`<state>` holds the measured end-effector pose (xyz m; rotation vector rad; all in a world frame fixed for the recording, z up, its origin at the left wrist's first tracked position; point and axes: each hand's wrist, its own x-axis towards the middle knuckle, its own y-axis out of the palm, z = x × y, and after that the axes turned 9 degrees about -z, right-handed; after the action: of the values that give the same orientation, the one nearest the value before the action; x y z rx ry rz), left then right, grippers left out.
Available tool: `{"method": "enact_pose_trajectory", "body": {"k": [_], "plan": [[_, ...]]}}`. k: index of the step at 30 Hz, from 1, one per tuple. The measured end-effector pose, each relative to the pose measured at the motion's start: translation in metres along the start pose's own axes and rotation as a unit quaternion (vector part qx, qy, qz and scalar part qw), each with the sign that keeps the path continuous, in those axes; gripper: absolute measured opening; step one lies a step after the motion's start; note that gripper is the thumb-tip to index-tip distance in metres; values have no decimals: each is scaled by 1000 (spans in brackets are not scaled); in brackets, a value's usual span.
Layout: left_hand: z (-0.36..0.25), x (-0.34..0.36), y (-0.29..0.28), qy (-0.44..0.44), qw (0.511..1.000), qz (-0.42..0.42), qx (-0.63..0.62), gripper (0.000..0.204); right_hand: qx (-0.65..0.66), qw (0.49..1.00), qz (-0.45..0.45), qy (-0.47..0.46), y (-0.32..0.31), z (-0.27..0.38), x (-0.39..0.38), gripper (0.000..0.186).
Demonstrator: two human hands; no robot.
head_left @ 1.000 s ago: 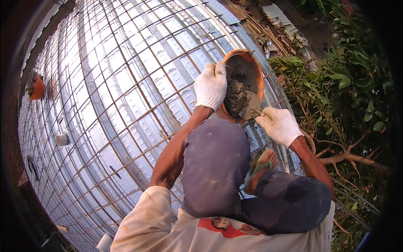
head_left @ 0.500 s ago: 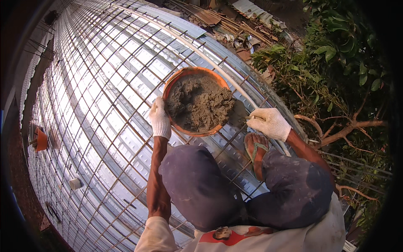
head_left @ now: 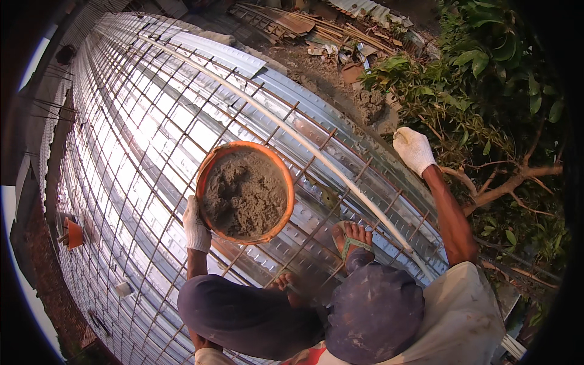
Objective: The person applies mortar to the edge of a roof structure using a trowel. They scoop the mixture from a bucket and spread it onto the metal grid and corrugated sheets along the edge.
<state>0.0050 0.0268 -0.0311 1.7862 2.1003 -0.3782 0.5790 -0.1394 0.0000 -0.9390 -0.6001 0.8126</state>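
An orange bucket (head_left: 243, 194) of wet grey mix stands tilted slightly over the rebar grid (head_left: 140, 115). My gloved left hand (head_left: 196, 225) grips the left side of its rim. My gloved right hand (head_left: 412, 149) is raised at the right, fingers closed; what they hold is hidden. Just up-left of it is a lump of grey mix (head_left: 369, 106); I cannot tell whether it rests on a tool. My sandalled foot (head_left: 351, 243) is on the grid, right of the bucket.
Ridged metal sheeting (head_left: 109, 176) lies under the rebar. A pale pipe (head_left: 316, 152) runs along the right edge. Beyond it are planks and debris (head_left: 316, 30), a tree branch (head_left: 505, 188) and leaves. An orange container (head_left: 74, 233) and a short white cylinder (head_left: 123, 289) sit at the left.
The bucket has moved left and down in view with my left hand. My right hand has moved away from it, up toward the outer edge. My legs have shifted.
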Motion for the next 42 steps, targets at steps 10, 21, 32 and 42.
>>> {"method": "enact_pose_trajectory", "body": {"k": [10,21,32,42], "plan": [[-12,-21,13,-24,999,-28,-2,50,-187,976,109,1,66,-29,32,25],[-4,-20,17,18,997,-76,9,54,253,783,386,417,53,-38,88,35],[-2,-16,21,31,992,-112,50,52,245,793,431,353,85,16,117,35],[3,-16,32,37,986,-155,40,41,376,628,415,540,40,-108,108,36]]}}
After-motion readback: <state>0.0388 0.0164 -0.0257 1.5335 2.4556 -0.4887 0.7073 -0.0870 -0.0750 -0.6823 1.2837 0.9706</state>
